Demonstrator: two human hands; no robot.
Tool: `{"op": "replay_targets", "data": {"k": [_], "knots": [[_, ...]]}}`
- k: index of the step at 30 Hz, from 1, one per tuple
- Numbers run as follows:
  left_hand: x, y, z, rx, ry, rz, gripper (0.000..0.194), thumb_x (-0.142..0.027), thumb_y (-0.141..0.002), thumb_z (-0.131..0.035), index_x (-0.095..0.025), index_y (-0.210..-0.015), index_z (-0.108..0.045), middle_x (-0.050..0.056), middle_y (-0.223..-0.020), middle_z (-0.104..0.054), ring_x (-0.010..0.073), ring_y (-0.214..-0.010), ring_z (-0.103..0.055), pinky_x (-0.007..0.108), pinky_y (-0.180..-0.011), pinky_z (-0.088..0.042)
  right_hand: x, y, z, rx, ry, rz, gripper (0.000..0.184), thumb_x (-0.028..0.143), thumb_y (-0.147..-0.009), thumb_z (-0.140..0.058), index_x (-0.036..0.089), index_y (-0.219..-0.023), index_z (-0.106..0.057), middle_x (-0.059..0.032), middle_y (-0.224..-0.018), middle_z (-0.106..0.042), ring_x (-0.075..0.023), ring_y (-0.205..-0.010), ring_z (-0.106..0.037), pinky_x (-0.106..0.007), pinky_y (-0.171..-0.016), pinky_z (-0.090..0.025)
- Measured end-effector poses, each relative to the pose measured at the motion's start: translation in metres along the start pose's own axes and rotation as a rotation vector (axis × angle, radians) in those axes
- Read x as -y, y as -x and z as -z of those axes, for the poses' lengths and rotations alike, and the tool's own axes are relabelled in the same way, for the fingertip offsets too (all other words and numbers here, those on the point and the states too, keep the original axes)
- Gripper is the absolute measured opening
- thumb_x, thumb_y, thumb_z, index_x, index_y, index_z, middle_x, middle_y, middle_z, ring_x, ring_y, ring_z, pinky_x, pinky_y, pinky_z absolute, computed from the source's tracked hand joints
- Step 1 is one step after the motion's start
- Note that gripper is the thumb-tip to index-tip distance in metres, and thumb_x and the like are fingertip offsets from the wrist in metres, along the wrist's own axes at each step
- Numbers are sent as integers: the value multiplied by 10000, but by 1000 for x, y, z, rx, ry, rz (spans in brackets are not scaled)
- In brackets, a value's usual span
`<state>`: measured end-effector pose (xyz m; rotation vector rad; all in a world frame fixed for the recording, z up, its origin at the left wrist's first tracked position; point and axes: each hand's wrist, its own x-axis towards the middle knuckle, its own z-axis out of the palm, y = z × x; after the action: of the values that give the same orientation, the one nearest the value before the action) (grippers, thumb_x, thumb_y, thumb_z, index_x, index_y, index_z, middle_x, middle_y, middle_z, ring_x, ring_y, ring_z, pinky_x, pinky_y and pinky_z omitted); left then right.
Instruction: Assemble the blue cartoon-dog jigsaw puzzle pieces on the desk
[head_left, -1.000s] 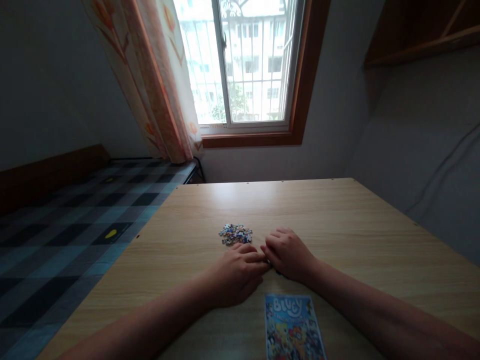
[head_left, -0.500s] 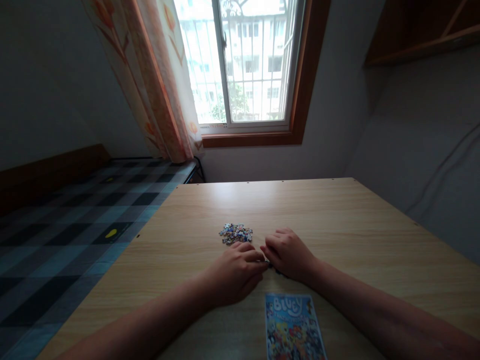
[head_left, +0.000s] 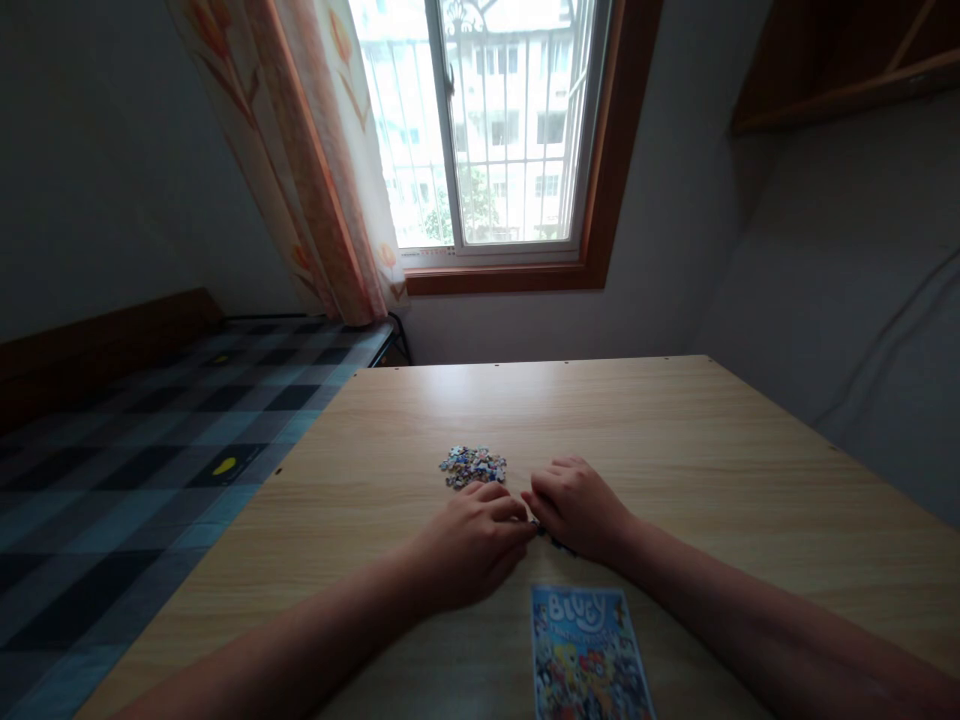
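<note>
My left hand and my right hand rest on the wooden table, fingertips meeting at the middle. Both are curled shut, pinching small dark puzzle pieces between them; the pieces are mostly hidden by the fingers. A small heap of loose coloured puzzle pieces lies just beyond my left hand. A colourful picture card with cartoon figures lies flat near the table's front edge, below my hands.
A bed with a checked blue and black cover stands left of the table. A window with a flowered curtain is behind. A wooden shelf hangs at upper right.
</note>
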<state>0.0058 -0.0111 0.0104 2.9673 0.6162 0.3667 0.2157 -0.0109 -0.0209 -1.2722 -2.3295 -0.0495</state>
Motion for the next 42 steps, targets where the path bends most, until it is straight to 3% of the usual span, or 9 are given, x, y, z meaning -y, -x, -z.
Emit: {"op": "replay_targets", "data": {"k": [14,42], "knots": [[2,1,-3,-39,-33,-6,234,-254,-950,-510,-244,-1134,-654,63,-1057,-670,221,-984,-582,396,-910,-467,0,-1,1,11,-12,-6,256,240,-945,-558,194,-694,-553,-28,-712,-669,-186,-725,-554,-319,-733,-306],[1,-1,1,-8,3,-2,209,-219,-937,-514,-223,-1091,-656,57,-1027,-671,215,-972,-578,378,-899,-470,0,-1,1,35,-5,-20,252,247,-960,-535,193,-716,-569,-34,-733,-679,-187,-732,-568,-321,-742,-304]]}}
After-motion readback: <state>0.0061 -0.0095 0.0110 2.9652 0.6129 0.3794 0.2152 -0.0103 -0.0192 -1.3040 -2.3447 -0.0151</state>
